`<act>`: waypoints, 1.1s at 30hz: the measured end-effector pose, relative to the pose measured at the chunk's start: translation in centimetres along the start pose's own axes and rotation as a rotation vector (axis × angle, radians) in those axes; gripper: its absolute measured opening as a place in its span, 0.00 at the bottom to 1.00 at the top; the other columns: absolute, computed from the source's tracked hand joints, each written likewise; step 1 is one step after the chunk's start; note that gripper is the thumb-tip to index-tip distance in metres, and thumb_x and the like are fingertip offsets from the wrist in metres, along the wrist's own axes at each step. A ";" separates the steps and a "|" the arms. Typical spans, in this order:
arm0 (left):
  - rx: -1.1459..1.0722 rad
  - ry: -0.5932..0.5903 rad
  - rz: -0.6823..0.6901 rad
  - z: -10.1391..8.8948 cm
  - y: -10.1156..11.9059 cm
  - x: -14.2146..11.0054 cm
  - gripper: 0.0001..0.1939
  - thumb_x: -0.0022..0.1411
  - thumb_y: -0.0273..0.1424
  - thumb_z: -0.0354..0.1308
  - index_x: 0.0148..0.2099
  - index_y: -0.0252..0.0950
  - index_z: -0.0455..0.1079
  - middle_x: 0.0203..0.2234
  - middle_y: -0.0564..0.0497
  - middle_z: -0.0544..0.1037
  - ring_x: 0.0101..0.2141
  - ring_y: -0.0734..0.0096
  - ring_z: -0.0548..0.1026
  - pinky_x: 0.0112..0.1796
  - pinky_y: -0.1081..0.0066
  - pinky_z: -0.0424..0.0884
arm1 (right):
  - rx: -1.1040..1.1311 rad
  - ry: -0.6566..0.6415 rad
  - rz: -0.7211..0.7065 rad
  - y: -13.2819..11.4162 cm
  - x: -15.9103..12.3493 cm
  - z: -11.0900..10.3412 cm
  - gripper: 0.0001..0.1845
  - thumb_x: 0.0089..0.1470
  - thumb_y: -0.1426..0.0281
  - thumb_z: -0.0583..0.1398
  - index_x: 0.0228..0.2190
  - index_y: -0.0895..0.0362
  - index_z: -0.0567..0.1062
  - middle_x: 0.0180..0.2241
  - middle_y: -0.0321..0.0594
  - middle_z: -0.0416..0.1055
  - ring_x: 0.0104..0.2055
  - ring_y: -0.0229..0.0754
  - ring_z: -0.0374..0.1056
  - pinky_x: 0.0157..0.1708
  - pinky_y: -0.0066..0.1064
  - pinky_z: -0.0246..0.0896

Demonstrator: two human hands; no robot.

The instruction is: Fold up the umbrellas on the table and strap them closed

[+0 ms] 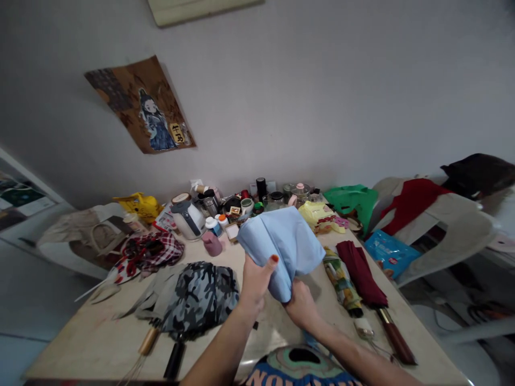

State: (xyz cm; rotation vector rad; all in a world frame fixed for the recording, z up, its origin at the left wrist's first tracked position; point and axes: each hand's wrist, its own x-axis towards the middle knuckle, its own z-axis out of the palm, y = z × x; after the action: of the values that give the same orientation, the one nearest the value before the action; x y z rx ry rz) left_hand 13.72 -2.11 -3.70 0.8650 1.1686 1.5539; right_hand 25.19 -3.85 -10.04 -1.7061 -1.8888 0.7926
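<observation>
A light blue umbrella (281, 241) is held up over the middle of the table, its canopy partly wrapped and one loose panel flaring to the right. My left hand (257, 279) wraps round the canopy's left side, thumb lying across the fabric. Under the lower end, my right hand (300, 303) is closed; the part it grips is hidden. To the left lie a grey camouflage umbrella (203, 297) with a black handle and a beige umbrella (155, 292) with a wooden handle. On the right are a yellow-green patterned umbrella (341, 281) and a maroon umbrella (362, 273).
Along the wall stand a kettle (188, 220), a pink cup (212, 244), white bottles (213, 226) and several jars. A plaid cloth item (155, 247) lies at the table's left. Chairs flank both ends; a blue packet (390, 252) rests on the right one.
</observation>
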 end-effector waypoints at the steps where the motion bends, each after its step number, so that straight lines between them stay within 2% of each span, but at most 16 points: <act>1: -0.050 -0.009 -0.057 0.2 0.1 0.4 0.31 0.40 0.41 0.73 0.46 0.35 0.69 0.39 0.44 0.78 0.39 0.62 0.76 0.41 0.66 0.72 | 0.019 -0.002 -0.003 -0.2 -0.1 0.2 0.07 0.42 0.79 0.56 0.28 0.59 0.69 0.27 0.45 0.73 0.31 0.43 0.69 0.28 0.28 0.52; 4: -0.202 -0.032 -0.231 0.3 0.3 1.5 0.27 0.37 0.38 0.73 0.39 0.33 0.70 0.30 0.49 0.78 0.28 0.69 0.75 0.35 0.67 0.73 | 0.143 -0.044 0.003 -1.0 -0.4 0.1 0.05 0.40 0.77 0.57 0.25 0.57 0.67 0.23 0.38 0.68 0.27 0.39 0.67 0.25 0.27 0.53; 8: -0.344 -0.117 -0.396 -0.4 0.1 2.2 0.22 0.36 0.32 0.72 0.36 0.31 0.72 0.24 0.52 0.78 0.24 0.71 0.73 0.34 0.66 0.74 | 0.368 -0.284 0.066 -1.9 -0.7 -1.4 0.06 0.40 0.76 0.56 0.20 0.55 0.62 0.15 0.28 0.57 0.17 0.34 0.58 0.18 0.25 0.51; 10: -0.399 -0.082 -0.422 -0.8 0.1 2.5 0.20 0.38 0.29 0.70 0.36 0.31 0.72 0.25 0.51 0.78 0.24 0.70 0.74 0.34 0.67 0.75 | 0.425 -0.365 0.096 -1.9 -0.8 -2.5 0.06 0.40 0.73 0.58 0.22 0.56 0.63 0.16 0.29 0.59 0.18 0.35 0.59 0.18 0.26 0.53; 12: -0.456 -0.013 -0.436 -1.1 0.3 2.8 0.16 0.39 0.25 0.68 0.35 0.31 0.72 0.25 0.51 0.79 0.25 0.70 0.75 0.34 0.69 0.75 | 0.465 -0.377 0.067 -1.6 -0.9 -3.7 0.10 0.39 0.70 0.61 0.27 0.57 0.67 0.22 0.33 0.66 0.23 0.37 0.64 0.22 0.27 0.59; 14: -0.494 0.049 -0.444 -1.5 0.5 3.2 0.12 0.42 0.23 0.65 0.33 0.31 0.71 0.24 0.52 0.78 0.24 0.71 0.75 0.33 0.71 0.75 | 0.486 -0.296 -0.008 -1.2 -0.8 -4.7 0.17 0.38 0.67 0.64 0.33 0.57 0.69 0.29 0.37 0.70 0.30 0.40 0.67 0.28 0.29 0.63; 16: -0.506 0.087 -0.448 -1.7 0.8 3.5 0.10 0.45 0.22 0.63 0.34 0.32 0.71 0.23 0.52 0.78 0.24 0.71 0.75 0.31 0.71 0.75 | 0.444 -0.121 -0.073 -1.0 -0.6 -5.5 0.21 0.37 0.65 0.65 0.36 0.58 0.69 0.32 0.40 0.71 0.34 0.42 0.67 0.32 0.31 0.63; 18: -0.506 0.090 -0.465 -1.7 0.9 3.6 0.10 0.47 0.22 0.62 0.35 0.32 0.71 0.23 0.52 0.78 0.24 0.70 0.76 0.33 0.69 0.76 | 0.364 0.070 -0.084 -1.1 -0.4 -6.1 0.25 0.36 0.62 0.66 0.37 0.58 0.69 0.32 0.41 0.71 0.34 0.43 0.66 0.33 0.33 0.63; 20: -0.505 0.070 -0.496 -1.5 0.9 3.5 0.09 0.49 0.22 0.61 0.36 0.32 0.71 0.24 0.51 0.79 0.25 0.69 0.76 0.36 0.67 0.77 | 0.325 0.182 -0.096 -1.3 0.0 -6.3 0.24 0.37 0.59 0.67 0.36 0.59 0.70 0.30 0.40 0.71 0.31 0.43 0.65 0.31 0.33 0.62; 23: -0.516 0.042 -0.535 -1.2 0.9 3.1 0.09 0.50 0.22 0.60 0.37 0.31 0.71 0.25 0.49 0.80 0.25 0.67 0.77 0.41 0.62 0.76 | 0.456 0.274 -0.138 -1.3 0.9 -6.5 0.17 0.48 0.59 0.60 0.34 0.60 0.73 0.29 0.41 0.73 0.30 0.42 0.66 0.30 0.31 0.62; 25: -0.530 0.040 -0.540 -1.3 0.9 3.0 0.09 0.51 0.22 0.59 0.38 0.31 0.71 0.26 0.48 0.80 0.26 0.66 0.78 0.43 0.61 0.76 | 0.516 0.315 -0.160 -1.1 1.4 -6.7 0.15 0.54 0.61 0.55 0.33 0.60 0.74 0.28 0.41 0.74 0.30 0.42 0.68 0.30 0.30 0.61; 29: -0.556 0.060 -0.500 -1.9 0.7 3.2 0.07 0.52 0.22 0.58 0.36 0.31 0.71 0.25 0.49 0.80 0.26 0.67 0.78 0.45 0.62 0.75 | 0.425 0.313 -0.148 -0.6 1.5 -7.6 0.18 0.55 0.62 0.53 0.23 0.59 0.73 0.19 0.37 0.68 0.21 0.39 0.63 0.22 0.28 0.55; 31: -0.563 0.063 -0.485 -2.4 0.4 3.4 0.07 0.51 0.21 0.59 0.36 0.31 0.71 0.25 0.49 0.80 0.26 0.68 0.78 0.45 0.62 0.75 | 0.401 0.304 -0.184 -0.5 1.0 -8.1 0.17 0.54 0.62 0.54 0.22 0.59 0.73 0.17 0.35 0.66 0.20 0.37 0.61 0.21 0.27 0.53; 33: -0.571 0.057 -0.485 -2.9 0.0 3.6 0.07 0.50 0.22 0.60 0.35 0.32 0.71 0.26 0.49 0.80 0.27 0.67 0.78 0.45 0.62 0.75 | 0.407 0.356 -0.247 -0.5 0.5 -8.6 0.14 0.54 0.63 0.56 0.25 0.58 0.73 0.19 0.35 0.67 0.22 0.37 0.62 0.22 0.27 0.55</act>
State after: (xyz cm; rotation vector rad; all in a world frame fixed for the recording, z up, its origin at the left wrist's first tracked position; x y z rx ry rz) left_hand 10.02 0.56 -4.61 0.1431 0.8191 1.3935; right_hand 30.66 -2.52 -3.49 -1.2410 -1.5315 0.6674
